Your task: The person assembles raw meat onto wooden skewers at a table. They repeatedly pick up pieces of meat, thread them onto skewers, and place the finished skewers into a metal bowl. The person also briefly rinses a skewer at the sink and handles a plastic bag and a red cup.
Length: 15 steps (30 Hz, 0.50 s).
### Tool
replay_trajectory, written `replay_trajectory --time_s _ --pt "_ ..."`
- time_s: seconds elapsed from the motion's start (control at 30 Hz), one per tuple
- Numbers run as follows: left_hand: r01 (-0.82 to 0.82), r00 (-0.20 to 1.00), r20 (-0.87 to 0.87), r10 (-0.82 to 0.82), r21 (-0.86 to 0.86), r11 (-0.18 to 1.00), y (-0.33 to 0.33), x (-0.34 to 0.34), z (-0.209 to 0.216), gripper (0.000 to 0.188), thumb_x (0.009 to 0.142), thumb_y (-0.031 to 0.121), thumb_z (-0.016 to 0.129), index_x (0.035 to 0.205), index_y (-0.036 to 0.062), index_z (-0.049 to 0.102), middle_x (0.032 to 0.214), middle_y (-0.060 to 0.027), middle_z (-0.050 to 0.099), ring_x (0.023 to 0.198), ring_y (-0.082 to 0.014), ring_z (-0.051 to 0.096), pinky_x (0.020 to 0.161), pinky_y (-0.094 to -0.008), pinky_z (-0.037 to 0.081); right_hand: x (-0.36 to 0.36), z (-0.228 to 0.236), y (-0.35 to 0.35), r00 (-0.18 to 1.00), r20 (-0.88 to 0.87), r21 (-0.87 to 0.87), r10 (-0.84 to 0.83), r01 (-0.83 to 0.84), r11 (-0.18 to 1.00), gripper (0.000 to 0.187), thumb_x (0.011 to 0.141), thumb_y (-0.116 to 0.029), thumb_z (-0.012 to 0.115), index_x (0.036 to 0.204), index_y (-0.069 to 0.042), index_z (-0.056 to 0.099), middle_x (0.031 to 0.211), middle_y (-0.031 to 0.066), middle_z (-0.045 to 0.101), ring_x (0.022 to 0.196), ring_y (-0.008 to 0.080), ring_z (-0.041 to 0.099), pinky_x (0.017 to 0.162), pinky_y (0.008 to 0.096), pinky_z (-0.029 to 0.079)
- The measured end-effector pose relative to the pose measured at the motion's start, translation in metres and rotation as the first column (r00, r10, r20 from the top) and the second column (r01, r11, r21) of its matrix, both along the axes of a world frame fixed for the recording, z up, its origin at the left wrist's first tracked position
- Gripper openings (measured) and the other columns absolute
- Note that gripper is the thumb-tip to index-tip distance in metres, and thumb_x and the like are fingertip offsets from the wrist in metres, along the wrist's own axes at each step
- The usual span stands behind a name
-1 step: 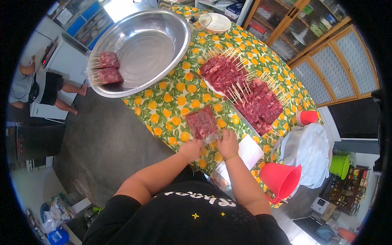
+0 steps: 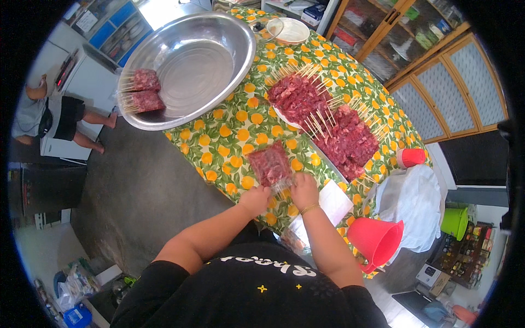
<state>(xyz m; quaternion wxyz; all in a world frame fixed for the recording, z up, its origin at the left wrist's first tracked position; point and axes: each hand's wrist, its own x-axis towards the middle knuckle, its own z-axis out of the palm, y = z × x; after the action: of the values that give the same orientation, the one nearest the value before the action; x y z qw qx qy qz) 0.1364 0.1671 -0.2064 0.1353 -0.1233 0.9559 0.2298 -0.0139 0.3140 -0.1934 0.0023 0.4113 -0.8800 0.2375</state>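
Note:
A clear plastic bag of raw meat skewers (image 2: 269, 164) lies on the tablecloth in front of me, with the stick ends toward my body. My left hand (image 2: 255, 200) is closed on the near left corner of its loose plastic end. At the near right corner, my right hand (image 2: 304, 191) also grips the plastic, fingertips bent over it. Beyond the bag on the right are two heaps of raw meat skewers (image 2: 349, 143), one on a tray and one on a white plate. Two packed bags of skewers (image 2: 146, 101) rest inside the left side of a big metal basin (image 2: 191, 117).
On the orange-patterned tablecloth (image 2: 225, 131) are a red jug (image 2: 372, 240), red cups (image 2: 413, 157), a whitish plastic bag (image 2: 415, 202), a white paper (image 2: 334, 203) and a white plate (image 2: 292, 30). Another person (image 2: 54, 112) stands at the far left by a white appliance.

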Motion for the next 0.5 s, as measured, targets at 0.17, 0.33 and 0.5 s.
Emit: replay_trajectory --time_s 0.17,0.33,0.5 --pt "0.074 0.996 0.045 -0.073 -0.022 0.997 -0.012 -0.008 0.028 0.025 0.089 0.024 0.056 0.103 0.0039 0.061 0.094 -0.0164 0.068 0.088 -0.0368 0.068 0.074 -0.0473 0.057 -0.016 0.011 -0.007 0.97 0.067 0.12 0.233 -0.24 0.963 0.015 0.085 -0.007 0.058 0.1 -0.005 0.059 0.088 0.0131 0.064 0.092 0.0372 0.061 0.079 0.0476 0.052" --pt "0.13 0.989 0.065 -0.13 0.001 0.992 -0.069 -0.026 0.113 0.025 0.082 0.026 0.06 0.095 0.0055 0.067 0.089 -0.0172 0.068 0.084 -0.036 0.068 0.074 -0.0491 0.055 -0.045 0.089 -0.025 0.917 0.212 0.197 0.339 -0.38 0.904 0.015 0.087 -0.014 0.06 0.099 -0.005 0.058 0.088 0.0181 0.066 0.088 0.0392 0.063 0.08 0.047 0.052" --pt "0.392 0.895 -0.304 -0.327 0.184 0.901 -0.11 -0.027 0.143 0.023 0.079 0.017 0.065 0.095 0.0001 0.068 0.086 -0.0153 0.066 0.079 -0.0328 0.066 0.073 -0.044 0.053 -0.053 0.156 -0.025 0.762 0.397 0.108 0.511 -0.592 0.799 0.017 0.081 -0.019 0.07 0.094 -0.008 0.071 0.088 0.0175 0.07 0.085 0.0354 0.067 0.078 0.0444 0.054"
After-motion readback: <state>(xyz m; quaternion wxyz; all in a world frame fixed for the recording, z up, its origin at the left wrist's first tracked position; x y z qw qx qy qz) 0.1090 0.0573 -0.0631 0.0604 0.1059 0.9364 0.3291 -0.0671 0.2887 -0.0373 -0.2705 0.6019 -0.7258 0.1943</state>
